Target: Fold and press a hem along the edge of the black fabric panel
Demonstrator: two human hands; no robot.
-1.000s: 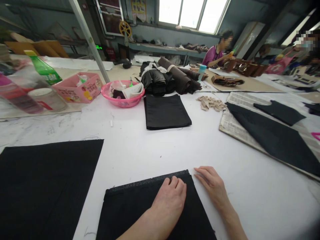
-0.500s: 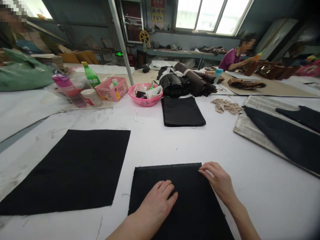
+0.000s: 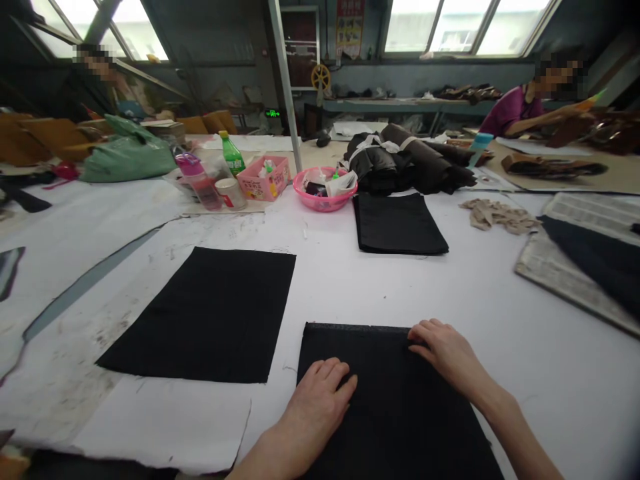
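A black fabric piece [image 3: 395,407] lies in front of me, with a narrow strip of different texture along its far edge. My left hand [image 3: 320,397] rests on its left half, palm down with the fingers loosely stretched and slightly apart. At the far right corner, my right hand [image 3: 445,350] has its thumb and curled fingers on the edge, pinching the fabric. The fingertips partly hide that corner. Another black fabric piece [image 3: 215,313] lies flat to the left, separate from the first. Beyond the hands sits a neat stack of black fabric [image 3: 403,223].
The white table [image 3: 345,287] carries a pink basin [image 3: 325,200], a pink box [image 3: 265,179], a green bottle [image 3: 231,155] and dark rolls [image 3: 415,163] along the back. A beige cloth [image 3: 500,215] and a board [image 3: 540,267] lie right. Two people sit farther off.
The view has turned left, so everything sits farther right. My right hand has shifted slightly inward along the far edge at the corner. My left hand stays laid on the fabric.
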